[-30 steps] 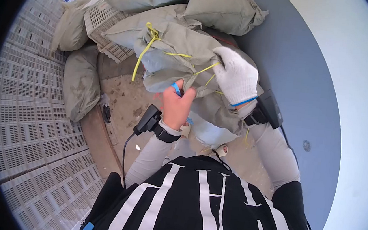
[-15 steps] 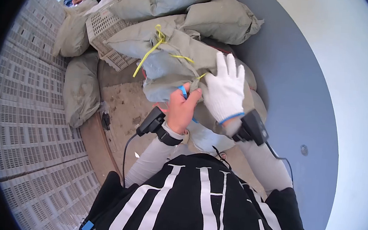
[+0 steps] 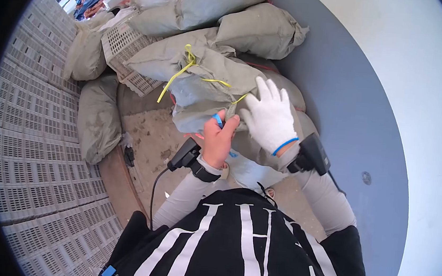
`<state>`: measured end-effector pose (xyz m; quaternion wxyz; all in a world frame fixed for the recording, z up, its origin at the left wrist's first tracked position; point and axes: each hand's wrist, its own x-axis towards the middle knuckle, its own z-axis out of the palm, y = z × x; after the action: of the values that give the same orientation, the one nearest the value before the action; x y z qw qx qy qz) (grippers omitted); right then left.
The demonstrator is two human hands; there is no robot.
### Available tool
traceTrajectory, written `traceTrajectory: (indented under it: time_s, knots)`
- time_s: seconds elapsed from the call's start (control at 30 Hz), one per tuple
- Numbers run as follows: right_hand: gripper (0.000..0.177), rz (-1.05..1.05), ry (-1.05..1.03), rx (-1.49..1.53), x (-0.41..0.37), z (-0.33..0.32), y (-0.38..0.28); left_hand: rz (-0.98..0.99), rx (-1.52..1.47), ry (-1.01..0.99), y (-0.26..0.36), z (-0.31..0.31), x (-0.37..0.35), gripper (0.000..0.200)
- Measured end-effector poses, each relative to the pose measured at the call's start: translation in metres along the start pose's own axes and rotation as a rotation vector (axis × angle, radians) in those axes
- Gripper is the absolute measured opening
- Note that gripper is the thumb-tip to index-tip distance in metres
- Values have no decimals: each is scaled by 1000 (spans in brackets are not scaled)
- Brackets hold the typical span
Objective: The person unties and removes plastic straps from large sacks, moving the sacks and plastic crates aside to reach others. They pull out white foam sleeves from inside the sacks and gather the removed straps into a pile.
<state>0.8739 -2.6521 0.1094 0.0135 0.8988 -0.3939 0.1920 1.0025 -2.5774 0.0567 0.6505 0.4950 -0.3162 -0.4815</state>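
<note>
My bare left hand (image 3: 217, 140) is closed on the gathered cloth neck of a grey-green woven sack (image 3: 194, 115). A small blue thing (image 3: 217, 119) shows between its fingers; its kind is hidden. My right hand (image 3: 272, 117), in a white knit glove with a blue cuff, lies over the sack just right of the neck, fingers stretched out and apart. A short yellow tie (image 3: 239, 99) runs from the neck to the edge of the glove. Farther left on the sacks, a longer yellow tie (image 3: 173, 80) is knotted round a bunched corner.
More stuffed sacks (image 3: 263, 30) are piled ahead against the grey wall (image 3: 360, 125). A plastic crate (image 3: 126, 41) tilts among them. Stacked crates (image 3: 45, 137) line the left side, with another sack (image 3: 99, 121) standing beside them. Dirt lies on the floor (image 3: 150, 131).
My right hand has shifted slightly down and right, uncovering more of the short yellow tie. My left hand keeps its hold on the sack neck. The camera view has tilted slightly.
</note>
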Motion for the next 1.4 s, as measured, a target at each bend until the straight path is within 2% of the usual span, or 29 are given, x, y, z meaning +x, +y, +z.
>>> traceTrajectory:
  time_s: [0.1, 0.2, 0.27, 0.37, 0.47, 0.53, 0.57, 0.63, 0.7, 0.73, 0.83, 0.87, 0.9, 0.93, 0.97, 1.0, 1.03, 1.13, 1.17, 1.23, 1.27, 1.3, 1.37, 1.4]
  knots:
    - [29, -122, 76, 146, -7, 0, 9, -9, -24, 27, -11, -3, 1, 13]
    - [27, -335, -52, 138, -4, -2, 43, -30, 38, 113, -9, 0, -1, 21]
    - [27, -410, -172, 197, 4, -6, 58, -22, -1, 143, -2, 8, -3, 16]
    - [30, -514, -91, 443, -6, -9, 37, 32, -48, 225, 12, 19, -25, 7]
    - [33, -580, -64, 522, -27, -48, 31, 124, -50, 270, 48, 44, -62, 8]
    - [29, -507, -6, 507, -41, -100, 27, 179, -29, 259, 99, 74, -89, 10]
    - [27, -471, 21, 500, -47, -126, 25, 203, 42, 187, 120, 91, -100, 10]
    - [21, -223, 96, 386, -95, -143, 45, 195, 179, 20, 120, 124, -126, 12]
    - [11, -4, 295, 563, -146, -177, 69, 213, 299, -287, 110, 158, -132, 14]
    - [7, 136, 371, 602, -174, -206, 74, 157, 247, -499, 132, 186, -148, 17]
    - [7, 561, 585, 575, -285, -297, 80, 65, -18, -970, 136, 232, -195, 27]
    - [10, 574, 686, 504, -326, -314, 58, 30, 12, -1067, 142, 241, -225, 30]
    - [13, 698, 777, 570, -365, -344, 52, -104, -15, -1163, 144, 231, -231, 27]
    - [17, 772, 880, 435, -390, -338, 74, -242, -5, -1243, 120, 233, -210, 26]
    - [20, 877, 892, 322, -435, -369, 28, -419, 0, -1313, 116, 212, -241, 27]
    - [24, 996, 878, 207, -474, -392, 4, -489, 6, -1328, 103, 201, -257, 28]
    - [27, 1125, 928, 257, -522, -400, -7, -559, 16, -1318, 86, 185, -266, 30]
    - [36, 1369, 1054, -16, -629, -444, -54, -820, 115, -1242, 53, 137, -309, 31]
    - [36, 1366, 1223, 27, -640, -424, -74, -904, 154, -1221, 21, 102, -315, 30]
    - [38, 1366, 1314, 41, -679, -425, -83, -1047, 196, -1139, -2, 73, -329, 28]
    - [38, 1453, 1232, -3, -702, -423, -88, -1117, 229, -1105, -14, 60, -338, 27]
    - [39, 1537, 1146, -47, -722, -422, -87, -962, 383, -1180, -29, 48, -347, 27]
    - [40, 1580, 1110, -69, -744, -409, -69, -625, 669, -1294, -54, 34, -361, 26]
    - [41, 1624, 1158, -4, -770, -394, -52, -450, 831, -1354, -52, 34, -364, 25]
